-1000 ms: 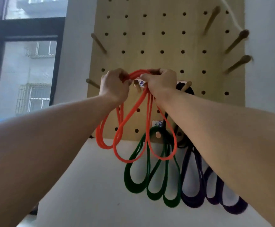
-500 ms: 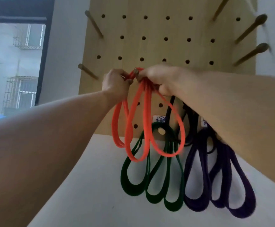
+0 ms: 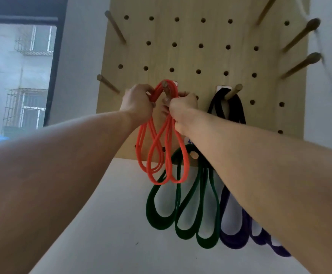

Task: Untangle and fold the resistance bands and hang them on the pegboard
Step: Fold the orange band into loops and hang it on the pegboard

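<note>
A folded orange resistance band point(image 3: 161, 147) is draped over a wooden peg point(image 3: 166, 88) on the wooden pegboard point(image 3: 188, 58). Its loops hang down in front of the board. My left hand point(image 3: 138, 104) grips the band's left side just below the peg. My right hand point(image 3: 183, 109) grips its right side at the same height. A folded green band point(image 3: 183, 216) hangs from a lower peg point(image 3: 193, 155). A dark purple band point(image 3: 234, 224) hangs from the peg point(image 3: 234, 91) to the right, partly hidden by my right forearm.
Several bare wooden pegs stick out of the board at the left point(image 3: 107, 84), upper left point(image 3: 114, 26) and right side point(image 3: 299, 64). A white wall point(image 3: 111, 224) lies below the board. A dark-framed window point(image 3: 20, 72) is at the left.
The orange band's top has gone over the peg and now hangs from it. Both hands have slid down to grip the band just below the peg. The camera view shifted.
</note>
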Motion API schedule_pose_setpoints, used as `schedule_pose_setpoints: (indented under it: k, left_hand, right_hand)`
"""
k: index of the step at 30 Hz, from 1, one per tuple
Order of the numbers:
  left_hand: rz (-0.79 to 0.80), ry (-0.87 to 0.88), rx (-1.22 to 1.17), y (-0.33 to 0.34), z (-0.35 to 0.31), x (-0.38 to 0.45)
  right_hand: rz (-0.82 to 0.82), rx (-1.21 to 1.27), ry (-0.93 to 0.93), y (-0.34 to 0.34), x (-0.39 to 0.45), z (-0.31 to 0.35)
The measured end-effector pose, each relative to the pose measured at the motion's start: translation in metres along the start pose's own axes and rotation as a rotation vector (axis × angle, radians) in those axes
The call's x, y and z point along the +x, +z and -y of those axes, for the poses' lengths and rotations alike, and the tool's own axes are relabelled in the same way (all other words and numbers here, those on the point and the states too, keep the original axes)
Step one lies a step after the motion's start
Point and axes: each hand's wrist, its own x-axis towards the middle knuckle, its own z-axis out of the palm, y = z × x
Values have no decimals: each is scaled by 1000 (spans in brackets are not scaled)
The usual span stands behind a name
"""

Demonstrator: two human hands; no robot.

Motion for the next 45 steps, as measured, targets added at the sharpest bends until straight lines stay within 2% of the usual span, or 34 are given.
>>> schedule_pose_setpoints:
  k: [4,6,8,10,12,14,20,24,28,32,38,41,43,45]
  left_hand:
    - [-78,62,39,-3,-1,-1]
    - [-97,96,52,-5,-3,-1]
    - [-96,100,67,-6,-3,0]
    - [-60,75,73,-4,-3,1]
    - [-35,45,60,1,-2,1]
    - [-30,26,41,7,-2,2]
    - [-57,32,40,16,1,5]
    - [-111,58,52,21,3,3]
    - [-106,117,45,22,2,-2]
    - [-132,200,116,26,3,-4]
    - [-100,146,268,28,3,4]
    - [-85,271,381,28,9,1]
    - [-74,366,473,29,18,-2]
    - [-56,383,536,30,23,-3]
  right_hand:
    - [-22,50,-83,0,6,-11]
    - [-84,-197,-198,-2,8,-8]
    - [-162,-642,-457,-11,12,-4]
    - [-128,-861,-658,-26,15,-1]
    - [-8,-857,-707,-38,13,2]
    - [32,-895,-765,-45,14,2]
    - [-65,-903,-921,-47,24,2]
    - [-52,-910,-1030,-41,25,4]
    - [-89,-879,-959,-35,26,2]
    - [-140,-824,-787,-24,32,4]
    - [-187,-821,-530,-7,46,5]
    - [-193,-906,-582,-10,51,5]
    - [-155,-1077,-739,-18,50,0]
    - [-115,-1230,-850,-27,46,-7]
